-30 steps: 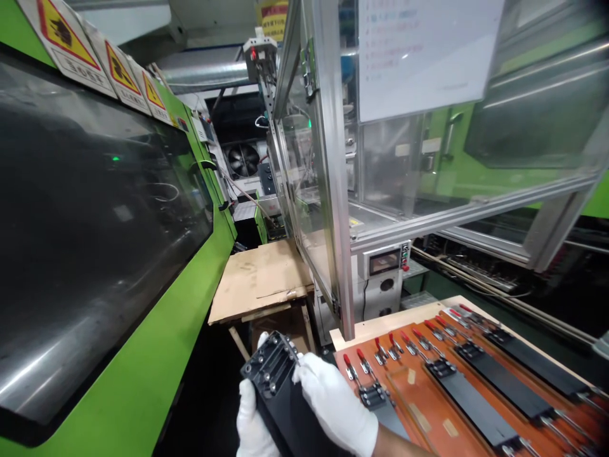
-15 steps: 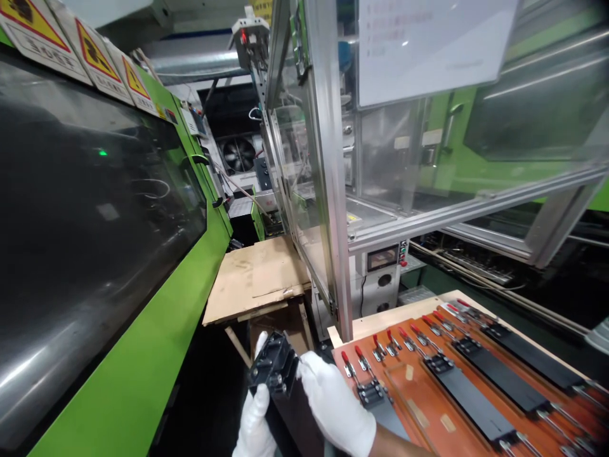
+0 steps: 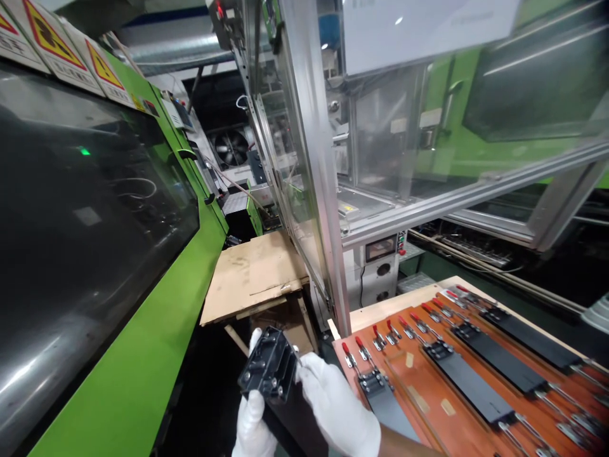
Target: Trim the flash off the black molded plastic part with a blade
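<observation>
My left hand point(image 3: 250, 426) and my right hand point(image 3: 335, 406), both in white gloves, hold a long black moulded part point(image 3: 269, 365) between them. Its ribbed end, set with metal screws, faces up and away from me, and the rest runs down out of view. To my right lies an orange fixture board point(image 3: 419, 412) on a pale wooden base. Several black bars point(image 3: 469, 387) sit on it, held by toggle clamps with red handles point(image 3: 349, 355). My right hand is close to the board's near corner, and I cannot tell if it touches.
At left stands a green machine with a dark glass panel point(image 3: 85, 209) and yellow warning labels point(image 3: 59, 51). An aluminium-framed transparent enclosure point(image 3: 304, 146) rises ahead. Below it is a cardboard-topped table point(image 3: 252, 276). A black gap lies below my hands.
The whole scene has slid left and slightly up as my view turned. The black part's screwed end has tilted a little in my hands, and both hands still hold it.
</observation>
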